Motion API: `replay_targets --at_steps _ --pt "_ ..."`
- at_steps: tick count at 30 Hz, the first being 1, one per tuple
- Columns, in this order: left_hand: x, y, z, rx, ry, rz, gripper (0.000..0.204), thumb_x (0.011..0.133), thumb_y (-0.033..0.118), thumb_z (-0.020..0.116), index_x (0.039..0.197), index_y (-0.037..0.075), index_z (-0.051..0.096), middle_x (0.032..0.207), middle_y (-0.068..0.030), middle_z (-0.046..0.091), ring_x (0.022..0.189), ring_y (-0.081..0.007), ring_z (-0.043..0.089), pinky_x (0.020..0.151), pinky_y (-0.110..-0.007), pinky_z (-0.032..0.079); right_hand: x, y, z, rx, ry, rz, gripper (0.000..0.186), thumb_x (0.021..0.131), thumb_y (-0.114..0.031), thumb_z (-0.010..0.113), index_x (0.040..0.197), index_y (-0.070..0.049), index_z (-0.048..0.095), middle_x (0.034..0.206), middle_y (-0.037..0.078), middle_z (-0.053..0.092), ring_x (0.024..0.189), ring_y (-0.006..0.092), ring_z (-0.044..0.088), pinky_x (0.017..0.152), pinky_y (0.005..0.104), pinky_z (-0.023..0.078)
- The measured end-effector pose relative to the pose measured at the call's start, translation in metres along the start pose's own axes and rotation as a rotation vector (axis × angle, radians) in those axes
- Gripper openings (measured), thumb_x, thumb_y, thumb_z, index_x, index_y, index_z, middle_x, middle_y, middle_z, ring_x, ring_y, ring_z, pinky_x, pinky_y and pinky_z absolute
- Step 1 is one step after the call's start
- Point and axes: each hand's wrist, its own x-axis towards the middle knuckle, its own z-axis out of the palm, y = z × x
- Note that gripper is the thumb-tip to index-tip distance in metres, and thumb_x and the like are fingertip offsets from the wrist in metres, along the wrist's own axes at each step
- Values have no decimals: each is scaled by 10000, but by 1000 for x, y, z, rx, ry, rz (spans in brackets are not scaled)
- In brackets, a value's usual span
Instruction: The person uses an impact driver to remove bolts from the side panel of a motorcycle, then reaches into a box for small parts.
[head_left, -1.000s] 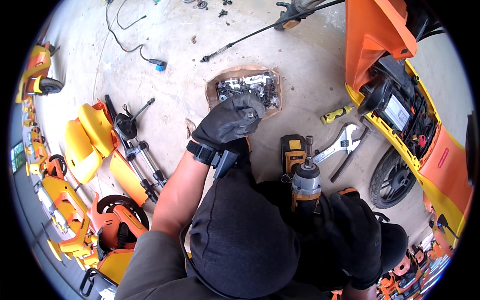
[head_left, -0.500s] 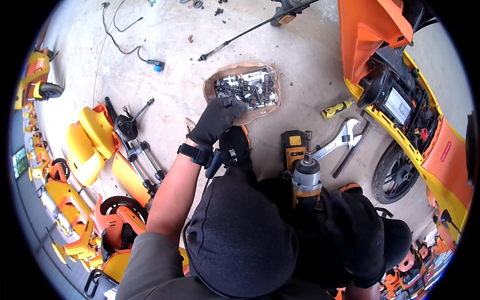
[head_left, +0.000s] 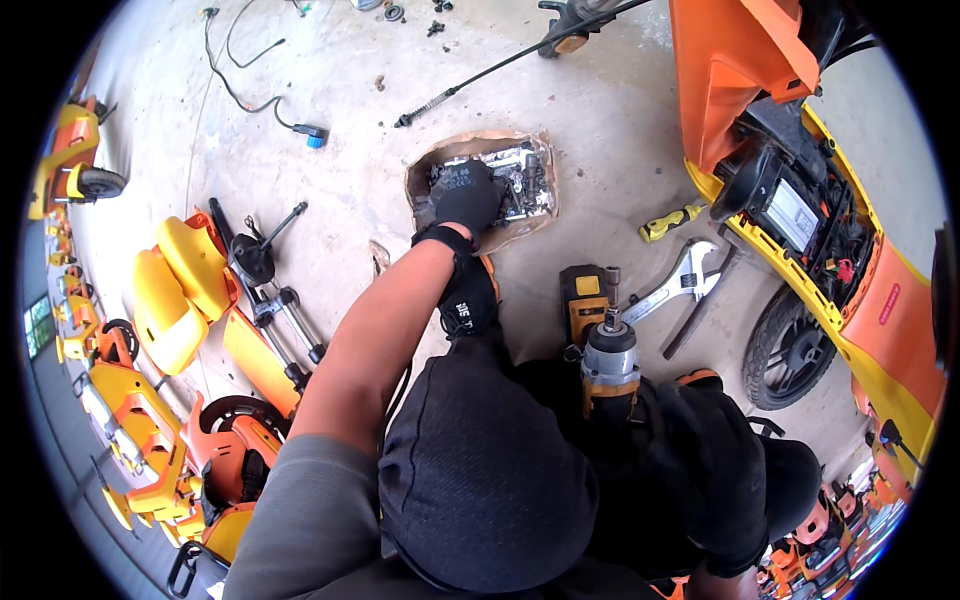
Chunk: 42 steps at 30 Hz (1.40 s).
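Note:
My left hand (head_left: 466,197), in a black glove, reaches down into a shallow brown box (head_left: 540,222). Its fingers are hidden among a mass of small dark bolts and metal fittings (head_left: 525,175), so their grip does not show. At the lower right my right hand (head_left: 712,455), also black-gloved, is close behind an impact wrench (head_left: 611,365). Dark cloth and the dark glove blend there, and its fingers are hard to make out. The wrench has a grey and yellow body, and its socket (head_left: 613,282) points away from me.
Right of the impact wrench lie an adjustable wrench (head_left: 680,280), a dark metal bar (head_left: 700,305) and a yellow screwdriver (head_left: 670,221). A partly opened orange-yellow scooter (head_left: 860,290) stands at right. Yellow panels (head_left: 170,300) lie left; a spring-tipped rod (head_left: 480,75) is beyond the box.
My left hand has moved forward from the box's near edge and down into the bolts, its forearm stretching further out. The right hand and the impact wrench have hardly moved.

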Motion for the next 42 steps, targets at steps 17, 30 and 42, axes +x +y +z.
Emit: replay_targets --at_steps 17,30,42 --pt "-24 -32 -12 -1732 -635 101 270 1017 238 526 1126 18 640 987 -80 688 874 -190 682 739 -301 588 -5 3 2 -24 -10 -8 525 753 -106 776 1235 7 600 1042 189 649 929 352 653 804 425 542" --pt "-42 -17 -33 -2079 -797 108 401 998 208 474 1200 -120 587 1247 -282 611 1139 -391 631 997 -495 526 -5 -1 0 -33 3 -25 522 760 -114 783 1237 -1 602 1053 198 643 910 366 654 770 424 545" --pt "-55 -13 -65 -1932 -624 78 466 1033 264 448 1312 -103 516 1210 -229 631 1107 -324 634 976 -415 515 -6 -2 0 -32 -18 29 481 771 -116 767 1212 10 622 1104 186 663 1013 363 639 864 413 525"
